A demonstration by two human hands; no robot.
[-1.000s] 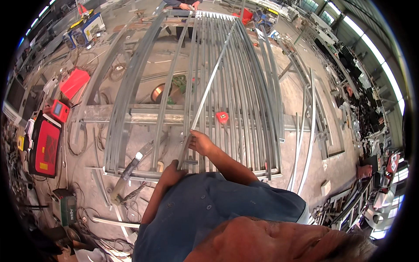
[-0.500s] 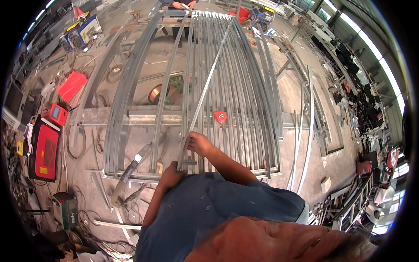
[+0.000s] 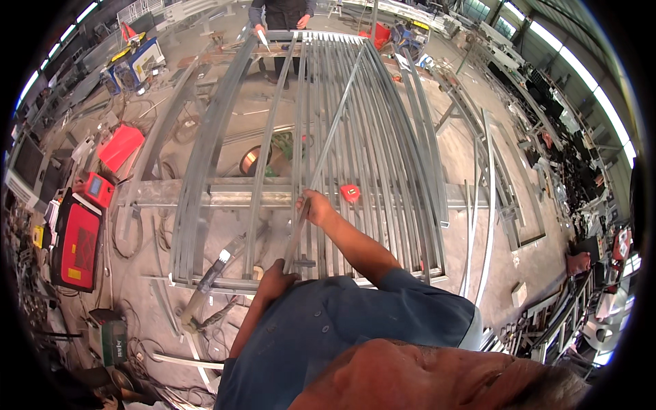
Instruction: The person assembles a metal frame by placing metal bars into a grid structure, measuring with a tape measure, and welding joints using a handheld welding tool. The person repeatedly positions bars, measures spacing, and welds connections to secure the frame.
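A long square metal tube (image 3: 333, 133) slants across a large metal frame (image 3: 205, 160) of parallel bars. My right hand (image 3: 313, 207) is closed round the tube partway along its near part. Closer to my body, my left hand (image 3: 276, 279) grips the same tube near its near end; some of its fingers are hidden. A red tape measure (image 3: 350, 193) lies on the bars, to the right of my right hand. Left of my left hand, an angle grinder or similar long dark tool (image 3: 212, 272) with a pale band rests across the frame's near edge.
A co-worker (image 3: 283, 17) stands at the far end with a white tool (image 3: 262, 37) in one hand. A wire spool (image 3: 251, 160) shows through the bars. At left are a red machine (image 3: 76, 240) and cables; loose metal strips (image 3: 487, 205) stand at right.
The slanting tube has turned, its bright face now looking greyer, and my right hand has shifted slightly with it. The co-worker's hands have moved apart. My view has tilted up a little.
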